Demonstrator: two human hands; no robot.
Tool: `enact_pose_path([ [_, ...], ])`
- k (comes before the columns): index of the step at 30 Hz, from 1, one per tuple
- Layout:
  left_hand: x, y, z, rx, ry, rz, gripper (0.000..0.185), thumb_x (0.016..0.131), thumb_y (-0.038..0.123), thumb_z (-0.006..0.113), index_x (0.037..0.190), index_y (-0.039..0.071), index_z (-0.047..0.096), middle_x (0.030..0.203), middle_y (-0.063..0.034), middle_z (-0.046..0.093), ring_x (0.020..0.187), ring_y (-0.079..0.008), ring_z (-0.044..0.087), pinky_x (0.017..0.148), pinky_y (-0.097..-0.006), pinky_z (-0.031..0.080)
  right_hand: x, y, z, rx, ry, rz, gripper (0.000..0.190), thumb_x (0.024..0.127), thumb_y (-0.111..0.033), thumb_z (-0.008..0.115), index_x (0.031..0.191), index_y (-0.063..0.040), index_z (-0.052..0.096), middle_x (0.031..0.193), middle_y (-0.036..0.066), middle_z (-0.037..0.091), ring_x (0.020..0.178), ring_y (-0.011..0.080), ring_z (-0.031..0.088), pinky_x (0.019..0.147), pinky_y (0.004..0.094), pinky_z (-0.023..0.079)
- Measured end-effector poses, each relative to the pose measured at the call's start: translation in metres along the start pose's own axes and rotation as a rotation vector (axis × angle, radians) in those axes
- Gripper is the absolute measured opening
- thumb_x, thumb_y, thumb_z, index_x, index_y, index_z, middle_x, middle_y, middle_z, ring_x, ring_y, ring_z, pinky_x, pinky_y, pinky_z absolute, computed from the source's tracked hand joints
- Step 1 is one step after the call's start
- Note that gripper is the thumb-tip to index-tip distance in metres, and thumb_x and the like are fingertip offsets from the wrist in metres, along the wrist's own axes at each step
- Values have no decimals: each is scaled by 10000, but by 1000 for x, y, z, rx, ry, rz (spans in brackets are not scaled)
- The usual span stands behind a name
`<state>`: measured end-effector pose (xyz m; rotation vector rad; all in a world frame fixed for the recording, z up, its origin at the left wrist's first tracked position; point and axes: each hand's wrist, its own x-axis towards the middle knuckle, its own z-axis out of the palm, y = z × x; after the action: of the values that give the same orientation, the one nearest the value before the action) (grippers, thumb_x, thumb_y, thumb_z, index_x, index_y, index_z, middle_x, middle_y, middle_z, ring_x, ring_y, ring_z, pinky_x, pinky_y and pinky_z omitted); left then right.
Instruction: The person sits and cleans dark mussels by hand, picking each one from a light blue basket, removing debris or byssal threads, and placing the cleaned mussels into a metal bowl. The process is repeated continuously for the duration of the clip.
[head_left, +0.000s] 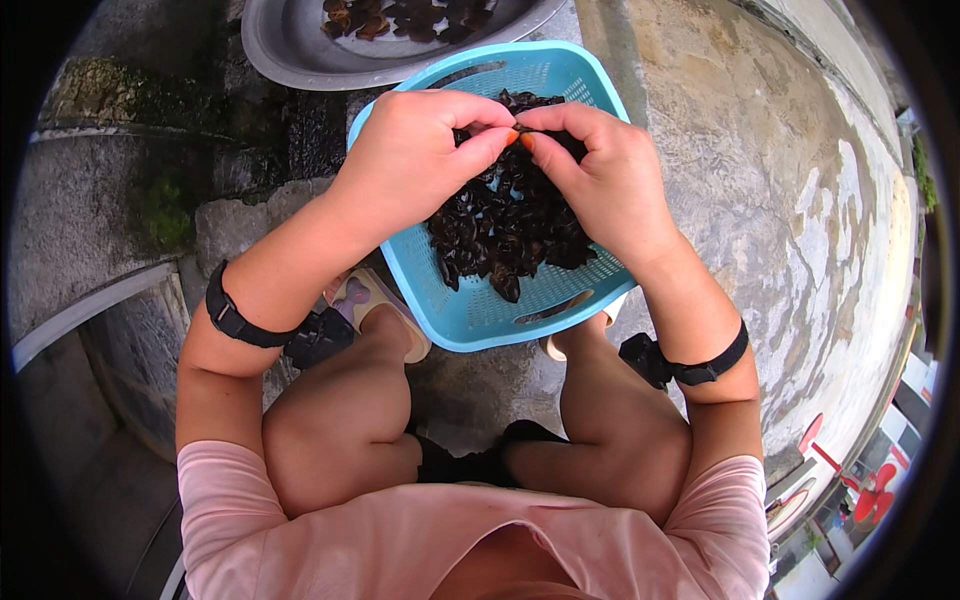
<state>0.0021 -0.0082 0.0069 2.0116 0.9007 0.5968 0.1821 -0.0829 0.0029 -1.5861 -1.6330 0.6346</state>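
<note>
Both of my hands meet above a blue plastic basket (480, 341) with perforated walls. Inside lies a heap of dark, wet, leafy pieces (502, 225) that look like wood ear mushrooms. My left hand (431, 150) and my right hand (607, 165) pinch a small dark piece (520, 128) between thumbs and forefingers, fingertips nearly touching. The fingers cover most of that piece. Beyond the basket stands a metal basin (300, 71), and more brown pieces (420, 19) lie spread in it.
The basket sits low in front of my sandalled feet (375, 300), on a stained concrete floor (480, 390). Dark mossy stonework (165, 202) and a raised pale edge (97, 311) are at the left. Red fan-like blades (874, 495) show at the far right rim.
</note>
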Motion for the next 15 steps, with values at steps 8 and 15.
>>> enact_pose_path([
  [8,3,-3,9,77,62,34,86,763,112,685,811,44,707,700,-113,668,592,-234,642,556,-320,501,1,-2,6,-22,-8,37,164,835,-100,702,973,-12,705,911,151,707,831,305,691,734,346,548],
  [15,5,-8,7,136,75,90,116,814,92,675,896,18,707,724,-38,677,614,-54,562,578,-239,477,8,6,10,201,-97,134,244,864,-143,676,1072,-16,686,902,142,710,803,272,690,745,337,540],
])
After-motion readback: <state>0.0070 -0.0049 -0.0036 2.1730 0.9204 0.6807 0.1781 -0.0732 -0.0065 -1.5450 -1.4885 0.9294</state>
